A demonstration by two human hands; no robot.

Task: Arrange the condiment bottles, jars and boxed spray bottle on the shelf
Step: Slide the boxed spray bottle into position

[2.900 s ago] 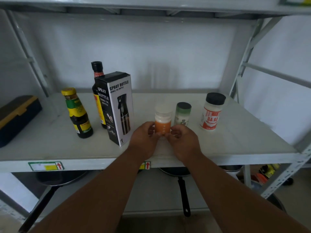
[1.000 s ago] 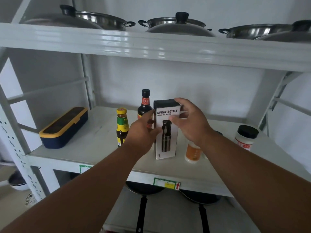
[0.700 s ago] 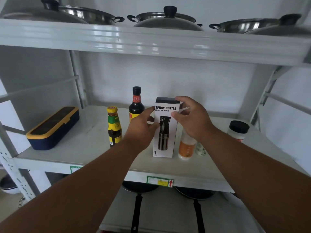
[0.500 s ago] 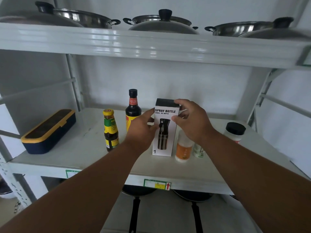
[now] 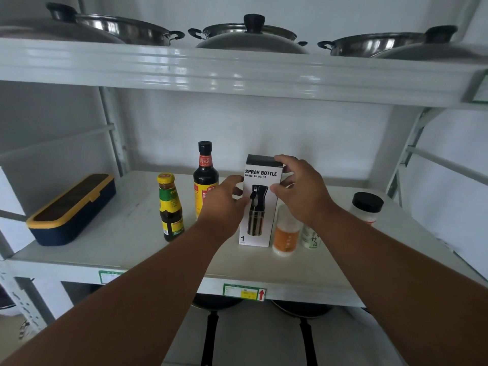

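Both hands hold the box [image 5: 260,204] upright near the front edge of the shelf [image 5: 126,249]: left hand [image 5: 224,204] pressed to its left side, right hand [image 5: 301,191] pinching the top right corner. Two bottles [image 5: 170,207] stand just left, jars [image 5: 286,233] just right.
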